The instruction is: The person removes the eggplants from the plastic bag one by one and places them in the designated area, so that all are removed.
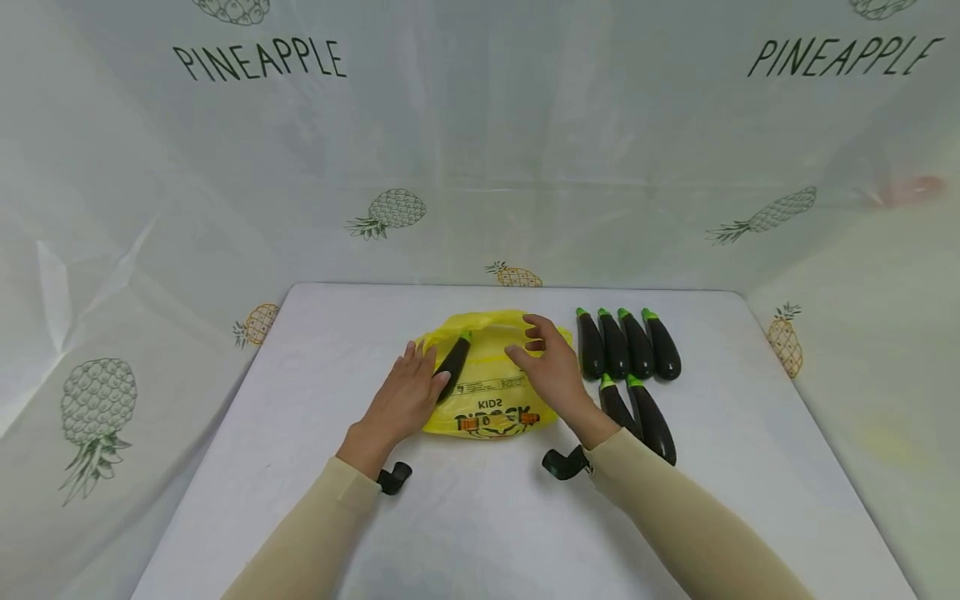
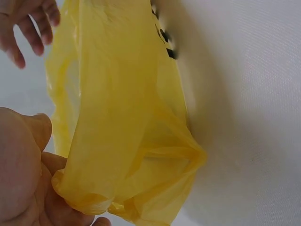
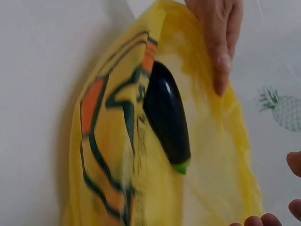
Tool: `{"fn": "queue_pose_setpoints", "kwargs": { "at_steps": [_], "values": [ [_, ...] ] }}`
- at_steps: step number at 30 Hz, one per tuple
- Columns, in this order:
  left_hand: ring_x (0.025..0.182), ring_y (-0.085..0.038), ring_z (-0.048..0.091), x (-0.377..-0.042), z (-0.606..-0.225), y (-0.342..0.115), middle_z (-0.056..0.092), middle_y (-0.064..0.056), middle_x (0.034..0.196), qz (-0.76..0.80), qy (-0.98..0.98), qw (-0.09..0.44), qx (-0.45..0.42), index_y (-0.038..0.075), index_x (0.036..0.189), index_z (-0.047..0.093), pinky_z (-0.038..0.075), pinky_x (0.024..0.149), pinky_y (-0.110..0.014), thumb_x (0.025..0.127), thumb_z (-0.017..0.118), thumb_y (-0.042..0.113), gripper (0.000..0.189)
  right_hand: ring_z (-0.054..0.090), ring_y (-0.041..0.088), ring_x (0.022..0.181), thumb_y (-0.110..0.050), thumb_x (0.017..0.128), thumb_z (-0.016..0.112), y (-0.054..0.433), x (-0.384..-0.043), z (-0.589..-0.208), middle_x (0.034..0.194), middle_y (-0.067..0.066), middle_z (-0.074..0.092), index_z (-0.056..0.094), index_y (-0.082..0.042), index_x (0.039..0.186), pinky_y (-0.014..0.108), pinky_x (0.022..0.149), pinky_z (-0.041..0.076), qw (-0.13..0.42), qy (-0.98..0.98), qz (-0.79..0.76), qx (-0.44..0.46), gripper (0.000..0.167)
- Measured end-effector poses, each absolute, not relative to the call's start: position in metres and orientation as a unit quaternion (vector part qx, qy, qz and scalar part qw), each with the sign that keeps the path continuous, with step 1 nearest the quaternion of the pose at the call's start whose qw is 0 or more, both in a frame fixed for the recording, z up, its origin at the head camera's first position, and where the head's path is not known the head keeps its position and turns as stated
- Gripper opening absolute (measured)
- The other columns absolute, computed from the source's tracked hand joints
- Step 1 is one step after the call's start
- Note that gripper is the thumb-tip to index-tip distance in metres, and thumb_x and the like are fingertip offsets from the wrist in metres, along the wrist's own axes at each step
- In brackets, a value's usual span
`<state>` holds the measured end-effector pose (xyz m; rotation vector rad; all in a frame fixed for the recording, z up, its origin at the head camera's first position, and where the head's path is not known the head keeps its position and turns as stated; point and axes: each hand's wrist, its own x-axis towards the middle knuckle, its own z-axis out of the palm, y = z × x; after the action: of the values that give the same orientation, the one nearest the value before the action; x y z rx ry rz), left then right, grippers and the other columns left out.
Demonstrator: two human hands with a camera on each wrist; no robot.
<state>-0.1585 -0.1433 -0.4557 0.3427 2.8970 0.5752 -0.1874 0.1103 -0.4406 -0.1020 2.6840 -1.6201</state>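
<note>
A yellow plastic bag [image 1: 487, 367] with dark lettering lies with its mouth spread. Inside its mouth, at the left, is a dark eggplant [image 1: 455, 365] with a green stem end; the bag's printed front covers part of it in the right wrist view. My left hand [image 1: 405, 390] rests at the bag's left side, its fingers fairly straight and the thumb near the eggplant. Bag film hides some of its fingertips in the left wrist view. Over the bag's right part hovers my right hand [image 1: 557, 367], fingers spread and loosely bent, holding nothing.
Several eggplants [image 1: 617, 346] stand in a row right of the bag, with two more eggplants [image 1: 652, 421] below them beside the right forearm. The white table [image 1: 465, 517] ends at a pineapple-printed curtain [image 1: 480, 150]. Black wrist devices [image 1: 562, 464] hang under both wrists.
</note>
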Motion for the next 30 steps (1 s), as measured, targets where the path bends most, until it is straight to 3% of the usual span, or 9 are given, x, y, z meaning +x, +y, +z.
{"fn": "queue_pose_setpoints", "kwargs": {
  "at_steps": [15,30],
  "values": [
    [0.163,-0.04,0.009,-0.162,-0.457,-0.144,0.027,-0.028,0.17,0.198,0.97,0.079,0.115,-0.004,0.165,0.027,0.015,0.132,-0.056,0.116,0.036,0.04,0.066,0.061,0.032,0.126,-0.032,0.099,0.076,0.053,-0.195,-0.48,0.148,0.018,0.057,0.05,-0.016,0.156,0.051,0.101,0.057,0.083,0.824,-0.561,-0.018,0.065],
    [0.163,-0.041,0.009,-0.162,-0.459,-0.145,0.029,-0.027,0.17,0.198,0.97,0.074,0.122,-0.004,0.165,0.027,0.016,0.132,-0.056,0.117,0.035,0.038,0.064,0.064,0.035,0.114,-0.034,0.097,0.078,0.015,-0.214,-0.506,0.142,0.023,0.059,0.05,-0.008,0.154,0.051,0.098,0.057,0.04,0.865,-0.499,-0.024,0.068]
  ]
}}
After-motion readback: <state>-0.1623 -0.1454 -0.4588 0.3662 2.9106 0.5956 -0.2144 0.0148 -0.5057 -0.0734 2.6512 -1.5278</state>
